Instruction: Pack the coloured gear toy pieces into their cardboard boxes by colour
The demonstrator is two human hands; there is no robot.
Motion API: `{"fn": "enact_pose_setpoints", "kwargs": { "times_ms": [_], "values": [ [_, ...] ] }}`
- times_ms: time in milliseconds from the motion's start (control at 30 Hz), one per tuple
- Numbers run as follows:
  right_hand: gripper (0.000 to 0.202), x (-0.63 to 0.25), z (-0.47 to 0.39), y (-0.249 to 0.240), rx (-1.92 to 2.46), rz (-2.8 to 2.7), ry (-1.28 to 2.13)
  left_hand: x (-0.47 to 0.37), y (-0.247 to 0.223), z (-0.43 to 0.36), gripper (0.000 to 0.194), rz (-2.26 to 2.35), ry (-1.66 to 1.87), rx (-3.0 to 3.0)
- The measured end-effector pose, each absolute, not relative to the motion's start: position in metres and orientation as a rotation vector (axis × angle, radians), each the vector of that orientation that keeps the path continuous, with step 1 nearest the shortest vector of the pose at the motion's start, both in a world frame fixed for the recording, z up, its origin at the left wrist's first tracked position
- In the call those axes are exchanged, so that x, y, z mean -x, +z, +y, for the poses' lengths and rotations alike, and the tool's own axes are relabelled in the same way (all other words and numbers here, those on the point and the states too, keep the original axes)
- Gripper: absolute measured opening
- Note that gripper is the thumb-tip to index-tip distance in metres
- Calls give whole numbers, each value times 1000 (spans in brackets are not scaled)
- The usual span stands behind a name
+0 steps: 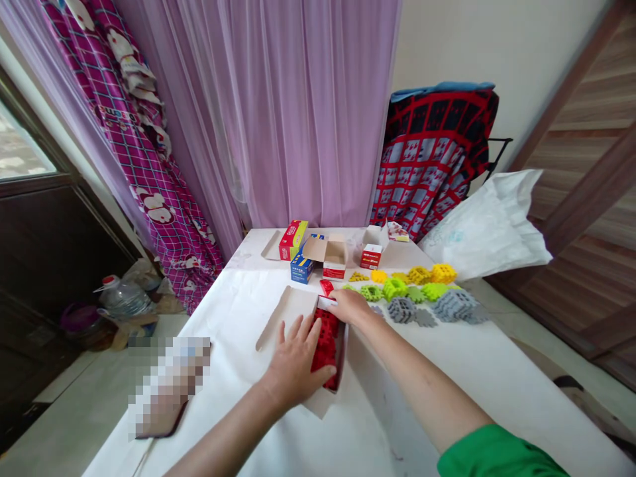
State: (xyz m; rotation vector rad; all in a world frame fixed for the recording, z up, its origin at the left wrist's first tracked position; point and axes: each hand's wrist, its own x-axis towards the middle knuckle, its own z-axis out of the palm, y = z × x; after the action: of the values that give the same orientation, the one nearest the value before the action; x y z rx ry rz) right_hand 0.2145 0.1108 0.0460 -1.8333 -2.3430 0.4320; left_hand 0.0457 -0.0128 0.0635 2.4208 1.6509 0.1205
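Note:
An opened box (342, 361) lies on the white-covered table with its pale lid flap (285, 317) spread to the left. Red plastic pieces (325, 334) fill it. My left hand (298, 361) rests over the pieces and the box's left side, fingers spread, thumb reaching across the near end. At the far end, my right hand (348, 306) has its fingers closed around the box's end wall; the fingertips are partly hidden. A small red part (326, 286) shows just beyond that end; I cannot tell whether it belongs to the box.
Yellow pieces (420, 275), green pieces (395, 289) and grey pieces (402, 310) lie in rows at right. Behind stand a red-yellow box (293, 240), a blue box (301, 268) and red-white boxes (334, 270). A phone-like object (171, 391), blurred out, lies at left. A white bag (489, 228) is at right.

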Motion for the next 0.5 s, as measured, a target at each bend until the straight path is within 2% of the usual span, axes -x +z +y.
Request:
{"fn": "enact_pose_setpoints", "kwargs": {
  "times_ms": [133,300,400,500],
  "values": [
    [26,-222,97,53,1981,-2381,297,-25,49,-24,74,1820,166,-2394],
    [37,-235,70,61,2112,-2361,401,14,43,-4,74,2013,302,-2208],
    [43,-241,48,56,2080,-2362,501,35,39,8,81,2018,550,-1983],
    [46,-242,28,48,2113,-2256,600,47,34,7,89,1829,888,-1523]
  ]
}}
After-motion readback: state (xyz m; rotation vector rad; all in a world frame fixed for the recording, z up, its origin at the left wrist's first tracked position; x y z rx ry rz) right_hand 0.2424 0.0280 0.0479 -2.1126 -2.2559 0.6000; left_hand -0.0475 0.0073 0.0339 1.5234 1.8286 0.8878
